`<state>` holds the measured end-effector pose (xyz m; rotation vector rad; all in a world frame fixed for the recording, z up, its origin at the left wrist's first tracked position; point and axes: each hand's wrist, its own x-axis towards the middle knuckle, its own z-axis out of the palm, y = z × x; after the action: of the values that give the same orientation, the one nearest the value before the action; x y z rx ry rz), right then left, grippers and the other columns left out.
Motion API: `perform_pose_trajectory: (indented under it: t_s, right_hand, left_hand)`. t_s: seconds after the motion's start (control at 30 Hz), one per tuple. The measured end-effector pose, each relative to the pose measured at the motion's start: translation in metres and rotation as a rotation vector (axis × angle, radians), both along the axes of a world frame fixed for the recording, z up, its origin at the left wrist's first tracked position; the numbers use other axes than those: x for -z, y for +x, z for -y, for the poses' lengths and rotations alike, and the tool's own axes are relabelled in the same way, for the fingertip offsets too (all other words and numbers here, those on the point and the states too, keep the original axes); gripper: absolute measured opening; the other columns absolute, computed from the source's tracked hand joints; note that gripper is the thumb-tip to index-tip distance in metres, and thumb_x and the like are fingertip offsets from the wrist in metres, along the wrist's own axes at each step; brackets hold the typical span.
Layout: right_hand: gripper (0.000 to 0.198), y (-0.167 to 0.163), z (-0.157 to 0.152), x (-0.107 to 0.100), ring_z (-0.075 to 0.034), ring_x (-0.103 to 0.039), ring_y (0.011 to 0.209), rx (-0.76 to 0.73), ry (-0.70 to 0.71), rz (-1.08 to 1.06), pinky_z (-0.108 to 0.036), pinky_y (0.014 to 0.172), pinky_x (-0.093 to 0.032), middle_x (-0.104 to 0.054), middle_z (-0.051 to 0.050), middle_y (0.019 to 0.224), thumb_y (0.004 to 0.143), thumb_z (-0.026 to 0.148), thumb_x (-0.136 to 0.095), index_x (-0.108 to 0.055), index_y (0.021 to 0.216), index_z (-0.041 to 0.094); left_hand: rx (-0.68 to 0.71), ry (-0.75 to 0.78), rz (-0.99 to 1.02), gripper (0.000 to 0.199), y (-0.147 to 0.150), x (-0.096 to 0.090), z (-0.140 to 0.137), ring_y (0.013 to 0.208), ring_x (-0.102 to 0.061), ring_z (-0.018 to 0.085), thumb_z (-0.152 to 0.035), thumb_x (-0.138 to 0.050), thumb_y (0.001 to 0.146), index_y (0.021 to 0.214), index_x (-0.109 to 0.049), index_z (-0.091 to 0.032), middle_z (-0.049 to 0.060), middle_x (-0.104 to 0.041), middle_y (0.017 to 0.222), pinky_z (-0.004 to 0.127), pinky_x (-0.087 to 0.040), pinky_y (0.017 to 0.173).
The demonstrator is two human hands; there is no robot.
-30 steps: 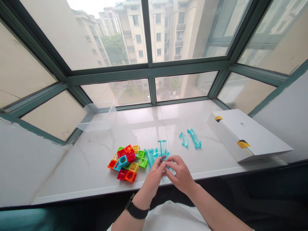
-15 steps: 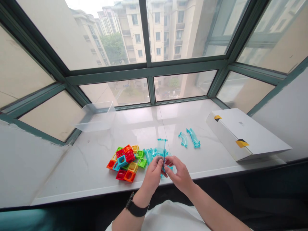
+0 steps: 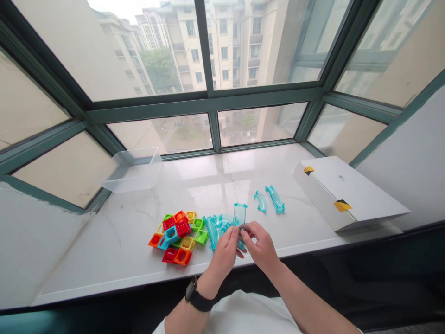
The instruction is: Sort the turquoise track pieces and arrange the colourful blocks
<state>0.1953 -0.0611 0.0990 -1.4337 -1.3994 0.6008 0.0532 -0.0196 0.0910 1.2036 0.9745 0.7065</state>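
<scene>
Between both hands, near the sill's front edge, a clear turquoise plastic track piece stands up. My left hand is closed on its lower left side, and my right hand pinches it from the right. The piece's lower end is hidden by my fingers. Just behind and left of my hands lies a heap of turquoise track pieces, some curved. Further left is a pile of coloured blocks with round openings, in red, orange, yellow, green and blue.
A curved turquoise track piece and a longer one lie right of centre. At the right stands a white box with yellow-black tape. A clear plastic bin sits back left, against the window frame.
The track piece in my hands has turned so that its broad face shows more, and it has moved slightly right. The view has shifted a little.
</scene>
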Motion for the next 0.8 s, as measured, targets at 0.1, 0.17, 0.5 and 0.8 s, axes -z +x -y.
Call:
perform_pose_trajectory:
  t_s: [0.1,0.17,0.5,0.8]
  right_hand:
    - [0.023,0.016,-0.006,0.008,-0.020,-0.068,0.082,0.078,-0.016,0.010,-0.030,0.074,-0.056,-0.070,-0.005,0.091,0.101,0.034,-0.057,-0.077,0.096,0.023]
    - [0.025,0.027,-0.009,0.015,-0.020,-0.068,0.076,0.126,-0.044,0.038,-0.031,0.071,-0.055,-0.070,-0.005,0.086,0.100,0.034,-0.060,-0.079,0.091,0.023]
    - [0.027,0.056,-0.007,0.032,-0.023,-0.073,0.103,-0.001,0.090,0.120,-0.037,0.090,-0.062,-0.075,-0.007,0.114,0.101,0.027,-0.060,-0.073,0.124,0.028]
    - [0.025,0.068,-0.041,0.073,-0.024,-0.074,0.102,0.091,0.123,0.237,-0.039,0.094,-0.060,-0.078,-0.007,0.106,0.100,0.018,-0.056,-0.079,0.106,0.027]
  left_hand:
    - [0.099,0.124,-0.108,0.042,0.006,0.004,-0.003,0.085,-0.071,0.020,-0.057,-0.055,0.098,0.112,-0.069,-0.020,0.009,-0.071,0.107,0.030,-0.061,0.064]
    - [0.138,0.228,-0.204,0.035,0.010,0.005,-0.007,0.090,-0.071,0.021,-0.048,-0.060,0.096,0.115,-0.070,-0.021,0.009,-0.072,0.106,0.030,-0.061,0.071]
    - [0.146,0.122,-0.204,0.043,0.026,0.003,-0.054,0.080,-0.073,0.019,-0.047,-0.062,0.096,0.127,-0.066,-0.017,0.008,-0.074,0.098,0.031,-0.062,0.068]
    - [0.135,0.362,-0.526,0.059,0.040,0.013,-0.097,0.091,-0.077,0.022,-0.037,-0.075,0.090,0.143,-0.057,-0.019,0.006,-0.082,0.097,0.030,-0.056,0.079]
